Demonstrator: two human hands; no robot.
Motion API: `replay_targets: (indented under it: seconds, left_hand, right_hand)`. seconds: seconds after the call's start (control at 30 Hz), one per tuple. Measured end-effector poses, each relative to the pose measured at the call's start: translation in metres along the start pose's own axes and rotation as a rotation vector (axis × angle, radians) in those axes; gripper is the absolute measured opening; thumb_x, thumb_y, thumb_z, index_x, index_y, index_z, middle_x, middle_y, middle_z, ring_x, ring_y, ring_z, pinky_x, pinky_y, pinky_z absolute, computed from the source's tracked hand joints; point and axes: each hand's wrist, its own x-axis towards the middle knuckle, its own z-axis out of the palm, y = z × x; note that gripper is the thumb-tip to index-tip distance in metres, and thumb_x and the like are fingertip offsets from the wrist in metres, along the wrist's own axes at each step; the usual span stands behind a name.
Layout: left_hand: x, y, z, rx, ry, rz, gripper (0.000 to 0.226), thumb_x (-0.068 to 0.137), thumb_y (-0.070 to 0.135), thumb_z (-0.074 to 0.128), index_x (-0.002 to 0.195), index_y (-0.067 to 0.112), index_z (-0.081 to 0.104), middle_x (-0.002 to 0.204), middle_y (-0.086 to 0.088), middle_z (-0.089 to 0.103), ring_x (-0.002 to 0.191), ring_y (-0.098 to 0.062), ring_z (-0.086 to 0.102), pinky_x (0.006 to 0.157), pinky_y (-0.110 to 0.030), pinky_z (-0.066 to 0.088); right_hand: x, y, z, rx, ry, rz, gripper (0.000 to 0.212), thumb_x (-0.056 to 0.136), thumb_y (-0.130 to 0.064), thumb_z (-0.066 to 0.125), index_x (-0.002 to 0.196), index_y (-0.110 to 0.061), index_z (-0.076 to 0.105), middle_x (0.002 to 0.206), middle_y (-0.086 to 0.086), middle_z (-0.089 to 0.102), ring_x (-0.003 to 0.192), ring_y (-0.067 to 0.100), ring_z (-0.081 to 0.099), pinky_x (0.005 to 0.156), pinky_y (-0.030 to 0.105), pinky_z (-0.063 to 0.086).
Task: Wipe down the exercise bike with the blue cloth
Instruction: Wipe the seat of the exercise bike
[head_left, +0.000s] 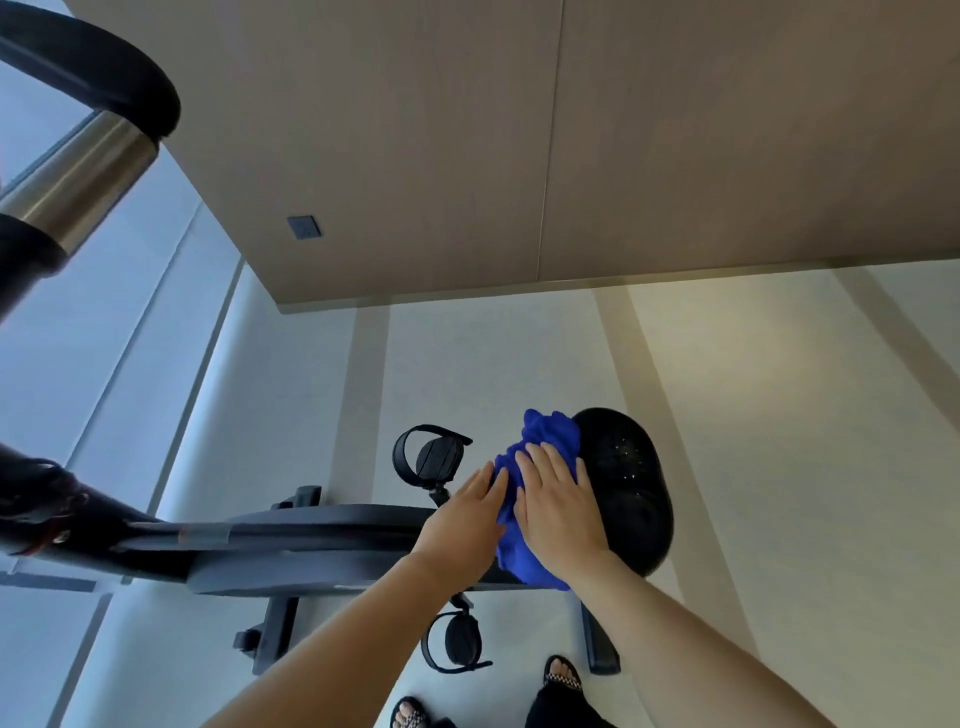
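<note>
Blue cloth (546, 441) lies bunched on the black saddle (631, 483) of the exercise bike (311, 535). The right hand (560, 509) presses it, fingers straight and gripping nothing. The left hand (467, 522), equally flat, touches its edge.

Head-worn view, steeply downward, close.

Left hand (465, 525) and right hand (558, 514) lie flat (fingers straight).

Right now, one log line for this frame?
step: wipe seat | cloth: bunched on seat | right hand: flat, pressing cloth | left hand: flat, fingertips at cloth's edge
</note>
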Motion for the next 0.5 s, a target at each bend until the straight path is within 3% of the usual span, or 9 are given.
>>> replay_targets:
  seconds: [0.07,0.2,0.37,0.5]
  left_hand:
    - [-0.001,-0.004,0.001,0.083,0.006,0.057,0.068,0.095,0.022,0.046,0.147,0.013,0.003,0.157,-0.007,0.002,0.144,-0.020,0.004,0.115,-0.029,0.016]
    - [0.008,-0.012,-0.005,0.149,-0.007,0.107,0.073,0.094,0.022,0.049,0.148,0.015,0.000,0.157,-0.003,0.003,0.143,-0.017,0.010,0.113,-0.028,0.025]
    - [0.002,-0.005,-0.004,0.076,0.002,0.061,0.078,0.093,0.022,0.050,0.147,0.015,-0.006,0.157,0.001,-0.002,0.143,-0.013,0.005,0.111,-0.024,0.025]
    - [-0.015,-0.008,0.001,0.095,0.011,0.072,0.081,0.091,0.018,0.050,0.146,0.021,-0.010,0.156,0.004,-0.012,0.143,-0.011,-0.003,0.105,-0.023,0.037]
  right_hand:
    - [-0.008,0.000,0.001,0.025,0.000,-0.001,0.053,0.088,-0.033,0.057,0.135,-0.009,0.046,0.140,0.011,0.048,0.131,0.025,0.042,0.100,0.047,0.042]
    - [0.008,0.004,0.003,0.025,-0.151,0.019,0.054,0.100,-0.036,0.022,0.147,-0.010,0.015,0.156,0.010,0.015,0.144,0.024,0.008,0.114,0.047,0.014]
    - [0.040,0.005,-0.009,0.071,-0.151,0.017,0.042,0.100,-0.034,0.022,0.126,-0.012,0.046,0.140,0.005,0.044,0.137,0.021,0.027,0.113,0.046,0.015]
    - [-0.006,0.010,0.000,0.009,-0.037,-0.063,0.054,0.096,-0.041,0.029,0.141,-0.012,0.035,0.149,0.009,0.035,0.139,0.025,0.027,0.109,0.048,0.028]
